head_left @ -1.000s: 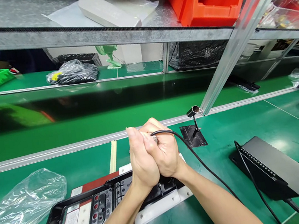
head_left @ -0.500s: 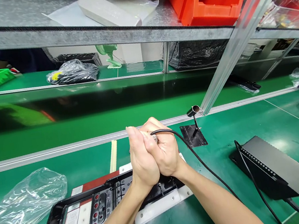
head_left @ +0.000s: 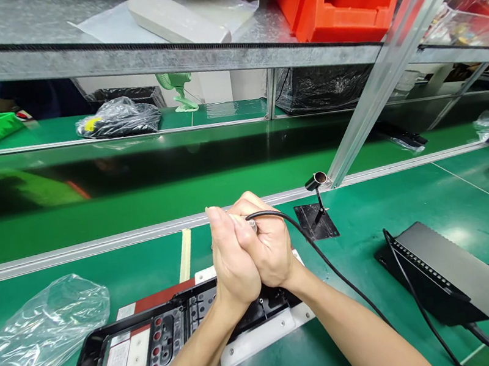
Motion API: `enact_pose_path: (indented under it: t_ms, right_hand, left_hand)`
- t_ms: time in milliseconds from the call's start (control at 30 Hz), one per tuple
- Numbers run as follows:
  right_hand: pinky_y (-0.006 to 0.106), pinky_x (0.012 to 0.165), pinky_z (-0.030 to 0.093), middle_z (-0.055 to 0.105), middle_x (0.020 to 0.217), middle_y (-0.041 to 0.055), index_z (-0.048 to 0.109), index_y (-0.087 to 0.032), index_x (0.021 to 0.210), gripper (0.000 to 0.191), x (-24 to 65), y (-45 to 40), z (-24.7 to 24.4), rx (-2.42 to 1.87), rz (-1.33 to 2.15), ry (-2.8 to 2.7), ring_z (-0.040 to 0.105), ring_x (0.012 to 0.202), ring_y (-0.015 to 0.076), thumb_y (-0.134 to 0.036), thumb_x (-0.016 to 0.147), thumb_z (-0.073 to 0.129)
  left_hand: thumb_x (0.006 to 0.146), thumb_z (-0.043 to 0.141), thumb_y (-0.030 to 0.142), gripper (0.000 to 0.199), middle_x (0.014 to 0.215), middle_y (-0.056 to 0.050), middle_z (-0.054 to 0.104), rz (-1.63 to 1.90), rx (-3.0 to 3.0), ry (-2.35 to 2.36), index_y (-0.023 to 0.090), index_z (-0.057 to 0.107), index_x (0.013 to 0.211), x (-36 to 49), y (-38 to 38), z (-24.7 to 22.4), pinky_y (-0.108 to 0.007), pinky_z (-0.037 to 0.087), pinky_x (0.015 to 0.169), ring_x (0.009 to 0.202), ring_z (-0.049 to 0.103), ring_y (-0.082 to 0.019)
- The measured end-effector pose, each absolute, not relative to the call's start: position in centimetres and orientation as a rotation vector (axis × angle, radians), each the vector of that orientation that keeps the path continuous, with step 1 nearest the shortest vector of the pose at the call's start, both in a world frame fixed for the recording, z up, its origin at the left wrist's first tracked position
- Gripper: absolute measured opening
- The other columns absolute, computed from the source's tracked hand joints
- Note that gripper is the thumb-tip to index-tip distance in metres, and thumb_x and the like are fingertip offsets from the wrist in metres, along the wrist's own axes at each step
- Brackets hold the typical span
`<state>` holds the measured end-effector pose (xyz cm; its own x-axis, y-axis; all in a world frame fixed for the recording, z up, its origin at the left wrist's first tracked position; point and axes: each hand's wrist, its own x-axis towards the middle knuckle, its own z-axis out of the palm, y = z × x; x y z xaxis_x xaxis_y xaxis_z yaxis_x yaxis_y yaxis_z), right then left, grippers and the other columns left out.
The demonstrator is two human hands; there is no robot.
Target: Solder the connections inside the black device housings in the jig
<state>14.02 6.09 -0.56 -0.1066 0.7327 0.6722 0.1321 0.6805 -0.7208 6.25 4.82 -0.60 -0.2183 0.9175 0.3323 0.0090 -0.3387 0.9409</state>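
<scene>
My left hand [head_left: 233,259] and my right hand [head_left: 267,241] are clasped together, closed around an upright corded hand tool [head_left: 252,225]. Only its metallic top end shows; the body and tip are hidden by my fingers. From that end a black cable [head_left: 320,251] arcs down to the right. Beneath my hands lies a long black plastic housing [head_left: 171,337], with a rectangular window and a row of round holes at its left part. It rests in a fixture with white blocks [head_left: 255,342] and a reddish-brown base [head_left: 152,301].
A clear plastic bag [head_left: 41,339] lies left. Behind my right hand stands a black holder [head_left: 318,221] with a tube on top. A grey-black box [head_left: 449,274] with cords sits right. Overhead runs a metal shelf [head_left: 44,60] bearing an orange-red bin [head_left: 344,25]; a slanted post [head_left: 375,100] rises right.
</scene>
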Motion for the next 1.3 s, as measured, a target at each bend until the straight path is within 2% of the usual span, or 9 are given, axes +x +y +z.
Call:
enact_pose_path:
  t_ms: [1300]
  right_hand:
    - [0.036,0.068,0.045,0.061,0.077,0.0038,0.068,-0.023,0.082,0.026,13.99,6.08,-0.57,-0.699,0.606,-1.611,0.055,0.075,0.0184,-0.034,0.099,0.052]
  left_hand:
    - [0.104,0.024,0.064,0.061,0.057,0.001,0.042,1.702,1.364,1.144,0.023,0.033,0.059,6.24,4.68,-0.48,-0.034,0.041,0.054,0.054,0.041,-0.015]
